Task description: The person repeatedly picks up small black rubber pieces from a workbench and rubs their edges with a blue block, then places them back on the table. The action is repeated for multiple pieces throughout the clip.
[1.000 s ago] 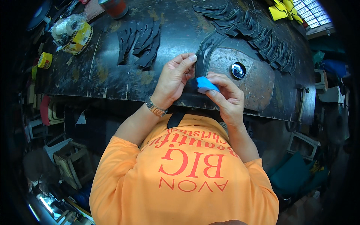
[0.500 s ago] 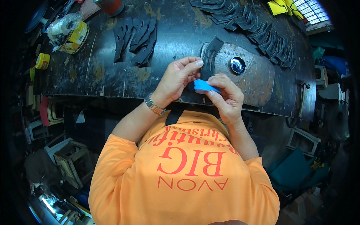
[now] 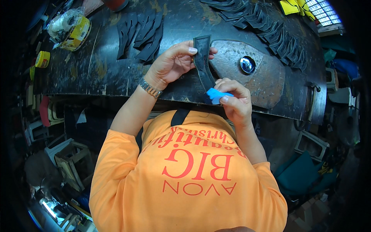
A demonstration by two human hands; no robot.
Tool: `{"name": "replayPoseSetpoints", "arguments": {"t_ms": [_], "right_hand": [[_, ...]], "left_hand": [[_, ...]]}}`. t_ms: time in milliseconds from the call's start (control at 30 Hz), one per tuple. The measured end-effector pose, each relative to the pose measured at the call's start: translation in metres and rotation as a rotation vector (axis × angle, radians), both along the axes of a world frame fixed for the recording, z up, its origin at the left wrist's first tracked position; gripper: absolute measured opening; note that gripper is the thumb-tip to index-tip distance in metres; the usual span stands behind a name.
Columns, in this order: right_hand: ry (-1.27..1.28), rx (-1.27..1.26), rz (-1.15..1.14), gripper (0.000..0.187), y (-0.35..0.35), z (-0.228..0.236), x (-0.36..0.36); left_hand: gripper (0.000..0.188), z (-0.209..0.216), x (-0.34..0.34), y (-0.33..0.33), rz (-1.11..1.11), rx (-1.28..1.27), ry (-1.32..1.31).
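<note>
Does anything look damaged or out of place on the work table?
Nothing stands out. The left hand holds a black strip, the right hand a blue cloth; other black pieces lie in orderly groups.

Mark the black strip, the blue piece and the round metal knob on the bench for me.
black strip (image 3: 202, 58): head view, middle of the strip, held by the left hand (image 3: 174, 62).
blue piece (image 3: 215, 95): head view, its exposed face, pinched by the right hand (image 3: 235, 102).
round metal knob (image 3: 247, 64): head view, shiny top.
</note>
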State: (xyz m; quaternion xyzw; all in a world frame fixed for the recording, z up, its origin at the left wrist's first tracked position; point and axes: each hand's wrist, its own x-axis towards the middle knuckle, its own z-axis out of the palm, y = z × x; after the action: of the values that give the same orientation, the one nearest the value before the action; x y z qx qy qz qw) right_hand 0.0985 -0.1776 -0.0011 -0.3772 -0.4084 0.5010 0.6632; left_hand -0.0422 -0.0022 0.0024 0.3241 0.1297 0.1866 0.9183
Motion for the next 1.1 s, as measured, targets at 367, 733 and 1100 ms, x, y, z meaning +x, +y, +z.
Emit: {"name": "replayPoseSetpoints", "arguments": {"t_ms": [367,733,1100], "right_hand": [[0.092,-0.150,-0.041,0.015,-0.006,0.006,0.010],[-0.710,-0.182,-0.646,0.018,-0.024,0.035,0.090],[-1.335,-0.149,-0.614,0.019,-0.007,0.029,0.086]], "left_hand": [[0.008,-0.001,0.005,0.011,0.009,0.247,0.038],[0.017,-0.002,0.040,0.028,0.073,0.630,0.186],[0.020,-0.009,0.055,0.033,0.025,0.628,0.213]]}}
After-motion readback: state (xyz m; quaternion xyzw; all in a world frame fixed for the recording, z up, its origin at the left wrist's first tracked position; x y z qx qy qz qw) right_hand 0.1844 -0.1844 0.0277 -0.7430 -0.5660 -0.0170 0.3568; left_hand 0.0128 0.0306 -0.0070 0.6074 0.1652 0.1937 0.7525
